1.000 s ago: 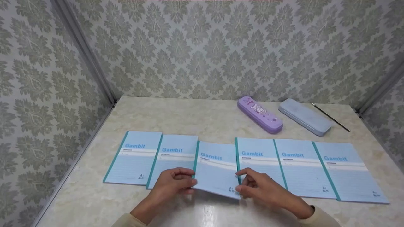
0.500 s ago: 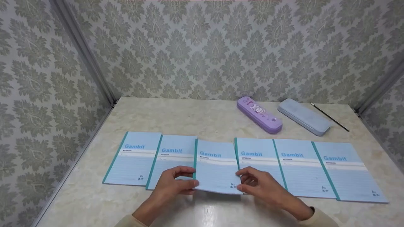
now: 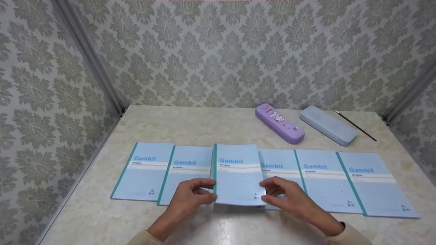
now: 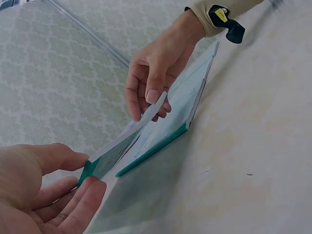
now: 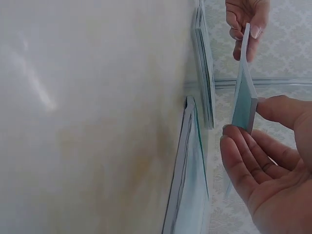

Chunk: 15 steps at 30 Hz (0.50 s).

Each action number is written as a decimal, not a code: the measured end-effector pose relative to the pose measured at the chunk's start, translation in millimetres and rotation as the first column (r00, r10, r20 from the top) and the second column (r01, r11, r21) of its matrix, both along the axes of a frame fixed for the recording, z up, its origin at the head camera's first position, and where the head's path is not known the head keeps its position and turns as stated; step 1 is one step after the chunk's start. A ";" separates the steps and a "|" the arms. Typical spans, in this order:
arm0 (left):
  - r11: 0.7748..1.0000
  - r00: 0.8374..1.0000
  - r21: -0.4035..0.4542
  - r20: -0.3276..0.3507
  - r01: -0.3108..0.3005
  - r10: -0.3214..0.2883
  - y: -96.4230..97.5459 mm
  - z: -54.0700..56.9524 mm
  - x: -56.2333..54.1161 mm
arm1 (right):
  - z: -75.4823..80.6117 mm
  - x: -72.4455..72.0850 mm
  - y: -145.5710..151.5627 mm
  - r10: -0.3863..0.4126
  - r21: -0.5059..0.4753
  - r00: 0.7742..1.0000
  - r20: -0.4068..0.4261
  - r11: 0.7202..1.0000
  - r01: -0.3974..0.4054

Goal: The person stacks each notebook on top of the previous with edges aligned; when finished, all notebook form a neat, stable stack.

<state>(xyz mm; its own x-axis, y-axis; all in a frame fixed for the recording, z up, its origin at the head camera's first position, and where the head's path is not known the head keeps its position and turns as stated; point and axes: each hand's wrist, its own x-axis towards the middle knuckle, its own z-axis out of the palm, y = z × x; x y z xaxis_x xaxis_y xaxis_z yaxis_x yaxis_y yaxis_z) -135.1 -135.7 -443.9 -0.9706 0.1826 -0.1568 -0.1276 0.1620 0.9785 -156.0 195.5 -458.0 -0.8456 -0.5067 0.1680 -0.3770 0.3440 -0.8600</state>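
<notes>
Both hands hold one light-blue "Gambit" notebook (image 3: 238, 180) with a green spine, raised off the table in the head view. My left hand (image 3: 190, 195) pinches its spine side near the lower corner, thumb on the cover and fingers beneath. The opposite edge is pinched by my right hand (image 3: 287, 195). In the left wrist view the notebook (image 4: 129, 134) bends slightly between the two hands, above another notebook on the table. From the right wrist, the held notebook (image 5: 247, 92) appears edge-on, apart from the notebooks below.
Matching notebooks lie in a row on both sides: two to the left (image 3: 146, 177) and three to the right (image 3: 327, 183). Behind the row are a purple pencil case (image 3: 280, 123), a pale blue case (image 3: 327, 125) and a thin black stick (image 3: 356, 125). Patterned walls enclose the table (image 3: 190, 126).
The held notebook has risen from its slot in the row and shifted slightly right, and its cover now lies flatter. It now overlaps the notebook to its right. Both hands moved along with it.
</notes>
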 end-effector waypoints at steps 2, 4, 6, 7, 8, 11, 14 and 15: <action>1.000 1.000 -0.031 -0.029 0.004 -0.005 2.2 0.2 -1.3 | 1.8 -0.5 2.0 -0.019 0.006 1.000 -0.015 1.000 0.019; 0.998 0.999 -0.060 -0.049 0.005 -0.008 4.7 -0.1 -3.4 | 3.3 -0.8 4.2 -0.031 0.009 0.999 -0.030 0.999 0.031; 0.997 0.998 -0.071 -0.066 0.008 -0.012 7.4 -1.0 -5.9 | 4.7 -1.1 6.7 -0.045 0.020 0.998 -0.036 0.999 0.046; 0.997 0.997 -0.076 -0.072 0.009 -0.014 9.0 -1.4 -7.1 | 5.3 -1.3 8.1 -0.052 0.024 0.998 -0.038 0.998 0.053; 0.997 0.997 -0.079 -0.075 0.009 -0.015 10.9 -1.7 -8.2 | 5.7 -1.3 9.6 -0.059 0.026 0.997 -0.042 0.998 0.060; 0.997 0.995 -0.073 -0.094 0.017 -0.024 16.1 -2.2 -10.3 | 6.6 -1.6 14.2 -0.075 0.033 0.996 -0.050 0.996 0.077; 0.998 0.994 -0.067 -0.103 0.017 -0.023 21.8 -2.3 -11.9 | 7.0 -1.5 18.2 -0.092 0.034 0.994 -0.053 0.995 0.094; 0.998 0.994 -0.065 -0.106 0.016 -0.023 23.7 -2.7 -12.6 | 7.1 -1.6 19.6 -0.098 0.039 0.994 -0.050 0.994 0.100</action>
<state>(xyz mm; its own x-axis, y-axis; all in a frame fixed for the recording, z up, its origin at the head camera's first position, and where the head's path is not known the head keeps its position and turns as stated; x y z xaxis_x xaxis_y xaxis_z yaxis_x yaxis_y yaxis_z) -147.7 -112.0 -446.5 -0.9788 0.1945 -0.0650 -0.0197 0.2265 0.9738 -157.6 215.0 -450.9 -0.8835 -0.4281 0.1901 -0.3797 0.4171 -0.8258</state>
